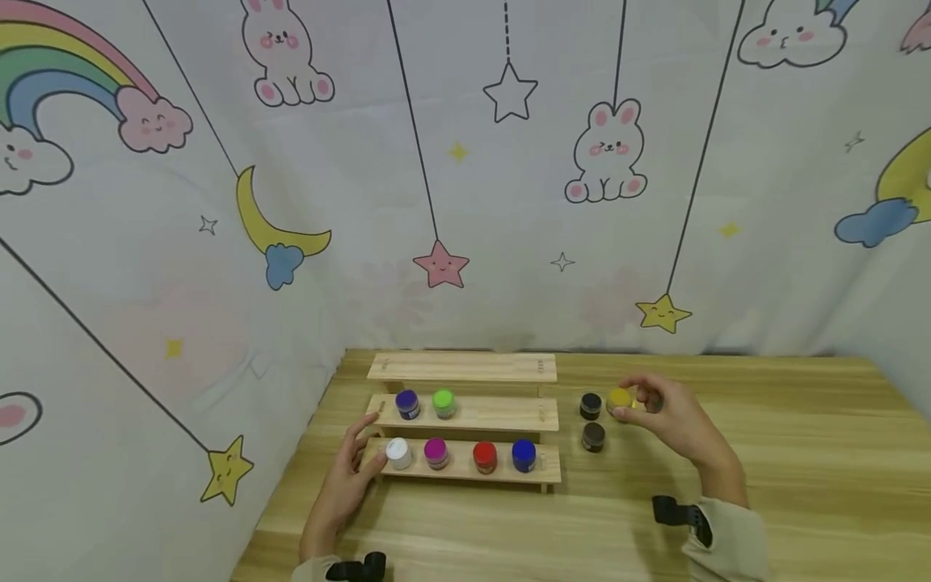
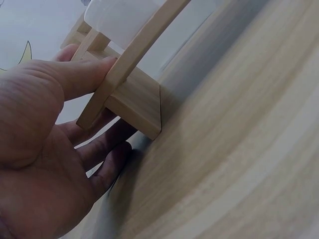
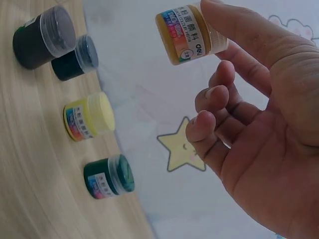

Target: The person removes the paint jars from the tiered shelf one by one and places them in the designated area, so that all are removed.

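Observation:
My left hand [image 1: 343, 481] grips the left end of a three-step wooden rack [image 1: 465, 366], its thumb on the bottom shelf's edge [image 2: 107, 87]. My right hand [image 1: 676, 416] pinches a yellow-ochre paint jar [image 3: 182, 37] by its lid between thumb and fingers, held above the table. On the middle shelf stand a purple jar [image 1: 408, 404] and a light green jar [image 1: 444, 403]. The bottom shelf bears a white jar [image 1: 398, 453], a magenta jar [image 1: 436, 453], a red jar [image 1: 484, 457] and a blue jar [image 1: 524, 455].
Right of the rack, a black jar [image 1: 591, 406] and a dark brown jar [image 1: 593, 437] stand on the wooden table [image 1: 815, 453]. The right wrist view also shows a pale yellow jar [image 3: 89, 117] and a dark green jar [image 3: 108, 177]. A printed cloth [image 1: 509, 202] hangs behind.

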A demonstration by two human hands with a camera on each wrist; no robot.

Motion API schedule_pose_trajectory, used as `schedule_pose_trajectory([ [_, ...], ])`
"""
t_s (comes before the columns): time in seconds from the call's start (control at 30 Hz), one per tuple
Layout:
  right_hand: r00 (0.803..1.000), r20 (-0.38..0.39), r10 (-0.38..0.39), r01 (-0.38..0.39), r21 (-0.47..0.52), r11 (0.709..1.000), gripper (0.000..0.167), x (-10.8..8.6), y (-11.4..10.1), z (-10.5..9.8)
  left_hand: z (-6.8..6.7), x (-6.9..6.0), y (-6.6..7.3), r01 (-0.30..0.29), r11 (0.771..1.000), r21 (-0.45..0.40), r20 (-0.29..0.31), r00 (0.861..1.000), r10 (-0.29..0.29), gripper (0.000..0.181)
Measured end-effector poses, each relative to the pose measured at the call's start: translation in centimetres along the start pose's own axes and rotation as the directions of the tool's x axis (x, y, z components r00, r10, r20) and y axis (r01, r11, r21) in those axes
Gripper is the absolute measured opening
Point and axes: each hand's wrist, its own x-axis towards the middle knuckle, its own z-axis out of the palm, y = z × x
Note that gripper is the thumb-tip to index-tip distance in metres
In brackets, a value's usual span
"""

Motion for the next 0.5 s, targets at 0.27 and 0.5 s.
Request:
schedule_pose_trajectory([
  [0.27,0.998,0.063,-0.009,0.005,0.065,0.998,0.039,-0.5,1.5,-0.4,0.1,0.0,0.3,-0.01,1.0,0.006,0.003,1.0,0.01,0.062],
  [0.5,0.987,0.162,-0.005,-0.02,0.153,0.988,0.041,-0.7,2.9,-0.4,0.1,0.0,0.2,-0.012,1.0,0.012,0.0,1.0,0.012,0.062],
])
